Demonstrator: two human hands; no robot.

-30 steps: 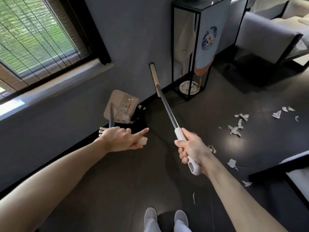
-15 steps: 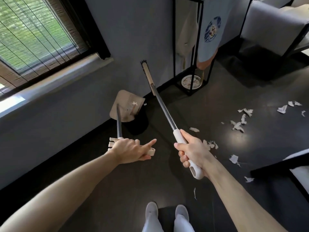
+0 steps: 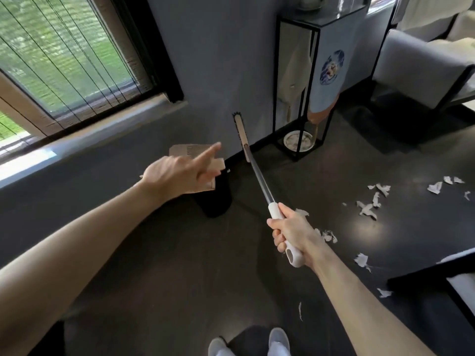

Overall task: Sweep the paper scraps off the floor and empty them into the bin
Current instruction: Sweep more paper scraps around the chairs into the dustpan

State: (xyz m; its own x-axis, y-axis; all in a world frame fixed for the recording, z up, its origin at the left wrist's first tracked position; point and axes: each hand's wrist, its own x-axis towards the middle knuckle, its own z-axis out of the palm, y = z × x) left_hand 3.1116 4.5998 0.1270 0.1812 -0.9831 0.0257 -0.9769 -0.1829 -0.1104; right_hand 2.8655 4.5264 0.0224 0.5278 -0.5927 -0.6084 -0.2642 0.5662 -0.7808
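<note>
My right hand point(image 3: 290, 231) is shut on the white grip of the broom point(image 3: 258, 177). Its grey shaft slopes up and away to the beige brush head point(image 3: 240, 131) by the wall. My left hand point(image 3: 180, 173) is raised with the index finger pointing out and the other fingers curled. It covers the handle of the beige dustpan point(image 3: 186, 151), which shows just behind it. The pan sits above a black bin point(image 3: 217, 201) standing against the wall. White paper scraps point(image 3: 368, 208) lie scattered on the dark floor to the right, and some point(image 3: 327, 236) lie right beside my right hand.
A black metal-frame stand point(image 3: 303, 80) with a dish at its base stands by the wall beyond the broom head. A grey armchair point(image 3: 421, 65) is at the far right. A dark-framed furniture edge point(image 3: 437, 276) juts in at the lower right. My shoes point(image 3: 279, 341) are at the bottom.
My left hand has lifted the dustpan up and towards me, so the hand now hides its shaft and the pan sits over the bin. The broom has shifted slightly right.
</note>
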